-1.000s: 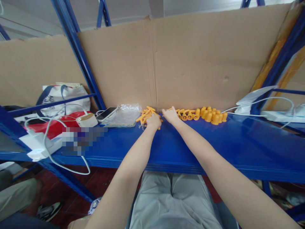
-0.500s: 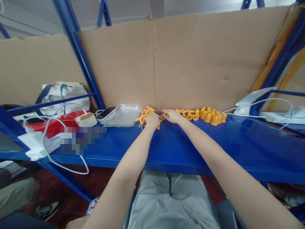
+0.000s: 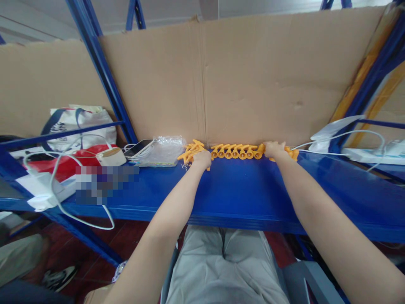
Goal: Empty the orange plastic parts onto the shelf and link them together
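Note:
My left hand [image 3: 202, 159] is at the right edge of a loose pile of orange plastic pieces [image 3: 192, 148] with thin stick-like parts. Its fingers look curled, and what lies in them is hidden. Right of it, a row of orange plastic pieces [image 3: 236, 152] stands against the cardboard, round openings facing me and slanted arms on top. My right hand [image 3: 274, 148] reaches down into the cluster of orange plastic cups [image 3: 292, 153] at the row's right end. It covers most of them. The fingers look bent, and I cannot see what they grip.
A clear plastic bag [image 3: 164, 151] and a phone [image 3: 141, 148] lie left of the pile. Further left are a white charger [image 3: 110, 157], cables and a power strip [image 3: 47, 192]. A cardboard sheet [image 3: 253, 84] walls the back of the blue shelf [image 3: 240, 194]. White cables run at right.
My right hand has moved right, from the row's left end to the cup cluster, uncovering the row. My left hand stays at the pile. The view has shifted slightly.

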Demonstrator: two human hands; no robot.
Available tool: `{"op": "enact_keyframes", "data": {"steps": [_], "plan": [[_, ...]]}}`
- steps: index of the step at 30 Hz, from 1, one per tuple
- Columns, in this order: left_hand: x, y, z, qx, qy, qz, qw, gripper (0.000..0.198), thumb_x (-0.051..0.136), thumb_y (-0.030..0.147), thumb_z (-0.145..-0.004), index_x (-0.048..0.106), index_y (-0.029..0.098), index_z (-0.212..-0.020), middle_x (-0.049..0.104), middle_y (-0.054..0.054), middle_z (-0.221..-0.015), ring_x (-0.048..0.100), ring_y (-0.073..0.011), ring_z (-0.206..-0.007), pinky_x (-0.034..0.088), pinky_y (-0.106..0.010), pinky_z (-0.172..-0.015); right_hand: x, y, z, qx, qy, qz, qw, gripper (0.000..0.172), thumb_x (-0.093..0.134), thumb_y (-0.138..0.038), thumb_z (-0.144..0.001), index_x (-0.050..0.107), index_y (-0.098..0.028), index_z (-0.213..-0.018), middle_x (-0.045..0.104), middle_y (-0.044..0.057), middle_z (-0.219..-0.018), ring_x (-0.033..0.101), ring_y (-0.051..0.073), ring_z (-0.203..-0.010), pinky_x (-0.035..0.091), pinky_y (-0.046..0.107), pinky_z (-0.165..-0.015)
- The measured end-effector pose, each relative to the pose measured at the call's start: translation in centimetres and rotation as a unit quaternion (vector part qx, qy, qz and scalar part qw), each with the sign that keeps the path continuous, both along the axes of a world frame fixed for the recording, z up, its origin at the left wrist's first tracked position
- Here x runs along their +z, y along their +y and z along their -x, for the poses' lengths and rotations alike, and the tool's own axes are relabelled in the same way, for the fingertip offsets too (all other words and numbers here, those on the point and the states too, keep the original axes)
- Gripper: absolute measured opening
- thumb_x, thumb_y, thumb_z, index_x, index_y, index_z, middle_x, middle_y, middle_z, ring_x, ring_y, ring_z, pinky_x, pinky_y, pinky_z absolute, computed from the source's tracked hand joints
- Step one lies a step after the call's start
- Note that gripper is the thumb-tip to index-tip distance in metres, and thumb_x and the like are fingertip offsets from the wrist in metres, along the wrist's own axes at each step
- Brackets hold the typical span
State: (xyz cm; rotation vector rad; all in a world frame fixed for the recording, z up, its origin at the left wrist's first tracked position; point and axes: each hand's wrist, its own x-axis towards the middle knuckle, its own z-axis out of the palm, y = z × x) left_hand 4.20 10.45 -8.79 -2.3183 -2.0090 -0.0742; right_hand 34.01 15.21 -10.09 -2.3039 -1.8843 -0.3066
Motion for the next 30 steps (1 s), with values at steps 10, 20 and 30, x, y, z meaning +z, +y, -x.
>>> {"op": "enact_keyframes", "data": {"steps": [10, 20, 30], "plan": [[1.0, -1.0, -0.2, -0.030, 0.077, 0.051, 0.995, 0.045, 0.071, 0.009, -0.076, 0.073, 0.020, -0.120, 0.070, -0.013, -0.130, 0.065, -0.0264, -0.123, 0.053, -0.032, -0.100, -0.4, -0.5, -0.9, 0.025, 0.000, -0.056, 0.998, 0.033, 0.052, -0.024, -0.089, 0.064, -0.015, -0.118, 0.068, 0.022, -0.124, 0.060, 0.036, -0.119, 0.030, 0.069, -0.106], [0.5, -1.1, -0.9, -0.061, 0.067, 0.045, 0.995, 0.044, 0.057, 0.007, -0.080, 0.071, 0.017, -0.120, 0.071, -0.014, -0.127, 0.066, -0.0244, -0.119, 0.054, -0.029, -0.095, -0.8, -0.2, 0.5, 0.028, -0.005, -0.058, 0.998, 0.034, 0.045, -0.026, -0.092, 0.060, -0.015, -0.120, 0.073, 0.018, -0.112, 0.066, 0.032, -0.110, 0.027, 0.063, -0.109], [0.5, -1.6, -1.1, -0.095, 0.065, 0.061, 0.992, 0.054, 0.060, 0.006, -0.076, 0.066, 0.016, -0.129, 0.068, -0.015, -0.133, 0.064, -0.0261, -0.121, 0.053, -0.033, -0.099, -1.0, 0.8, 0.6, 0.041, 0.035, -0.044, 0.998, 0.043, 0.045, -0.022, -0.092, 0.067, -0.026, -0.128, 0.071, 0.013, -0.126, 0.063, 0.031, -0.118, 0.031, 0.063, -0.108]]}}
